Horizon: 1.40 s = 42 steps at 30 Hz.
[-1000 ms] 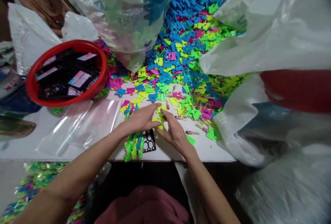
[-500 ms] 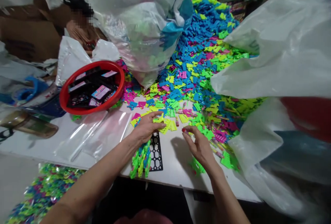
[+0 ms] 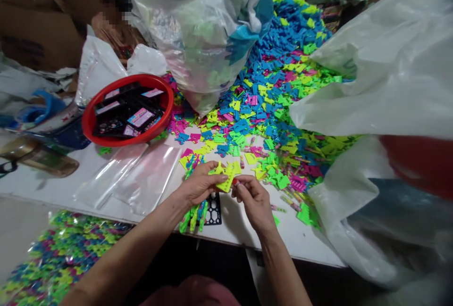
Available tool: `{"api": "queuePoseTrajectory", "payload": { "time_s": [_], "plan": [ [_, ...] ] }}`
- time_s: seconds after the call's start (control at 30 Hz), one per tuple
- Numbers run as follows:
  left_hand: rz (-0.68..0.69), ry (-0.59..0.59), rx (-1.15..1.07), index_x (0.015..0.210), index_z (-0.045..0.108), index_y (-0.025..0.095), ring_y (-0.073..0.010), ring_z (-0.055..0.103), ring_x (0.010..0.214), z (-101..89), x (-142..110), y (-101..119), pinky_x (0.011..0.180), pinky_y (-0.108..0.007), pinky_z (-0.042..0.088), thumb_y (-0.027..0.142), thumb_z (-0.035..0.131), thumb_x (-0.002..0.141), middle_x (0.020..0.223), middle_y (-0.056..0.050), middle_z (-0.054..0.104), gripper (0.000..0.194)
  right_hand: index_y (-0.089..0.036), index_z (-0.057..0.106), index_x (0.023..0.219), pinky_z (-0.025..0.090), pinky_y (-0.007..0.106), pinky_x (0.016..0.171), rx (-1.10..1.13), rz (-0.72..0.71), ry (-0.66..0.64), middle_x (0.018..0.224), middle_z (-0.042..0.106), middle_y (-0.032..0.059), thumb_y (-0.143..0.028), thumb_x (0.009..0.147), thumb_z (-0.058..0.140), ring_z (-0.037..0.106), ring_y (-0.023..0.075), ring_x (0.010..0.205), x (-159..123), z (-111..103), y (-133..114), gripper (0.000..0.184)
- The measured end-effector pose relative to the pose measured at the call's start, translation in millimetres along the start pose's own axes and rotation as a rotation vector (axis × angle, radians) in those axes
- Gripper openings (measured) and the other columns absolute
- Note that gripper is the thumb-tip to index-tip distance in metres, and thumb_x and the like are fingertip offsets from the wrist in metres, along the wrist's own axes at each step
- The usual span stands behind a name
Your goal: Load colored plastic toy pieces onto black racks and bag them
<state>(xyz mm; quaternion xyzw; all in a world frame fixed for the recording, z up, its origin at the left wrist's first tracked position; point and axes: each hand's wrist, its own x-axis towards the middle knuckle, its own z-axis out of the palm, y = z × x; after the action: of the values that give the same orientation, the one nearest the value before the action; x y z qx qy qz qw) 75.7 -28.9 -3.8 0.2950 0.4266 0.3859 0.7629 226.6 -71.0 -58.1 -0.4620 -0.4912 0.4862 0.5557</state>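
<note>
My left hand (image 3: 198, 186) is closed on a small stack of yellow plastic combs (image 3: 227, 175), lifted just above the white table (image 3: 49, 188). My right hand (image 3: 252, 197) is pinched beside it, with a small pink piece (image 3: 235, 182) at its fingertips touching the yellow stack. Under my left wrist lie a bundle of green, blue and pink combs (image 3: 193, 216) and a black perforated card (image 3: 213, 209). A big heap of loose blue, yellow, green and pink combs (image 3: 269, 103) spreads across the table beyond my hands.
A red bowl (image 3: 92, 129) with dark packaged cards stands at the left. Clear plastic sleeves (image 3: 138, 178) lie in front of it. Large translucent bags (image 3: 198, 28) stand behind the heap and along the right side (image 3: 375, 70). Packed combs (image 3: 53, 259) lie low at the left.
My left hand lifted the yellow combs off the table. My right hand moved left from the heap's edge, with a pink piece, to meet it.
</note>
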Motion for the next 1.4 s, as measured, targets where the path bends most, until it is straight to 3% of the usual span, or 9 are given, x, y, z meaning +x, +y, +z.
{"api": "queuePoseTrajectory", "payload": {
  "time_s": [0.17,0.3,0.43,0.53,0.7,0.8,1.1,1.3,1.4],
  "plan": [
    [-0.012,-0.037,0.069,0.084,0.051,0.015,-0.0111,0.061,0.056,-3.3,2,-8,0.052,-0.021,0.049,0.019,0.084,0.045,0.072,0.001,0.063,0.051,-0.020,0.059,0.088,0.040,0.020,0.048,0.017,0.062,-0.087,0.063,0.058,-0.0028,-0.040,0.081,0.063,0.053,0.0106,0.055,-5,-9,4,0.021],
    [0.049,-0.072,0.191,0.080,0.053,0.015,-0.0100,0.058,0.057,2.4,-3,-9,0.054,-0.022,0.046,0.021,0.078,0.049,0.069,0.003,0.060,0.040,-0.021,0.055,0.084,0.040,0.021,0.048,-0.048,0.048,-0.089,0.062,0.058,-0.0024,-0.040,0.082,0.060,0.053,0.0113,0.054,-11,-14,-3,0.020],
    [0.230,0.072,0.508,0.080,0.054,0.015,-0.0082,0.053,0.058,10.6,-9,-5,0.054,-0.019,0.041,0.018,0.070,0.057,0.067,0.005,0.056,0.028,-0.021,0.056,0.085,0.045,0.025,0.058,-0.225,-0.044,0.007,0.071,0.062,0.0009,-0.037,0.084,0.059,0.057,0.0135,0.063,-15,-9,-4,0.017],
    [0.262,0.159,0.592,0.081,0.053,0.016,-0.0076,0.051,0.058,11.2,-11,-5,0.054,-0.019,0.040,0.017,0.068,0.058,0.069,0.005,0.056,0.028,-0.020,0.056,0.084,0.046,0.026,0.060,-0.264,-0.075,0.092,0.073,0.063,0.0020,-0.038,0.084,0.058,0.058,0.0147,0.066,-16,-3,0,0.018],
    [0.094,0.046,0.323,0.084,0.052,0.016,-0.0098,0.055,0.055,7.6,-13,-8,0.055,-0.023,0.044,0.022,0.073,0.053,0.067,0.004,0.059,0.039,-0.020,0.055,0.083,0.042,0.023,0.050,-0.141,0.009,-0.061,0.066,0.063,0.0004,-0.040,0.084,0.058,0.055,0.0124,0.057,-15,-7,-7,0.020],
    [0.064,0.018,0.206,0.080,0.052,0.016,-0.0100,0.055,0.054,11.5,-16,-8,0.055,-0.023,0.045,0.021,0.074,0.048,0.065,0.003,0.059,0.039,-0.020,0.055,0.083,0.037,0.021,0.044,-0.091,0.033,-0.136,0.060,0.061,-0.0013,-0.040,0.085,0.057,0.050,0.0105,0.049,-16,-13,-17,0.020],
    [0.240,0.177,0.515,0.080,0.054,0.017,-0.0085,0.050,0.056,14.7,-18,-15,0.053,-0.019,0.038,0.016,0.071,0.056,0.064,0.006,0.057,0.029,-0.020,0.057,0.083,0.046,0.025,0.057,-0.257,-0.076,0.059,0.066,0.062,0.0002,-0.036,0.085,0.058,0.057,0.0133,0.060,-26,-8,-4,0.016],
    [0.008,0.054,0.132,0.075,0.054,0.015,-0.0111,0.056,0.055,20.6,-14,-17,0.053,-0.021,0.043,0.017,0.077,0.045,0.062,0.003,0.060,0.038,-0.020,0.055,0.084,0.038,0.021,0.045,-0.090,0.041,-0.100,0.062,0.062,-0.0006,-0.041,0.085,0.057,0.052,0.0115,0.052,-24,-18,-4,0.021],
    [-0.028,0.057,0.030,0.077,0.058,0.013,-0.0119,0.058,0.057,24.9,-14,-18,0.054,-0.022,0.046,0.014,0.078,0.040,0.065,0.001,0.062,0.042,-0.020,0.055,0.084,0.037,0.021,0.045,-0.085,0.037,-0.096,0.062,0.062,-0.0009,-0.040,0.085,0.058,0.051,0.0109,0.051,-27,-20,-8,0.021]
  ]
}}
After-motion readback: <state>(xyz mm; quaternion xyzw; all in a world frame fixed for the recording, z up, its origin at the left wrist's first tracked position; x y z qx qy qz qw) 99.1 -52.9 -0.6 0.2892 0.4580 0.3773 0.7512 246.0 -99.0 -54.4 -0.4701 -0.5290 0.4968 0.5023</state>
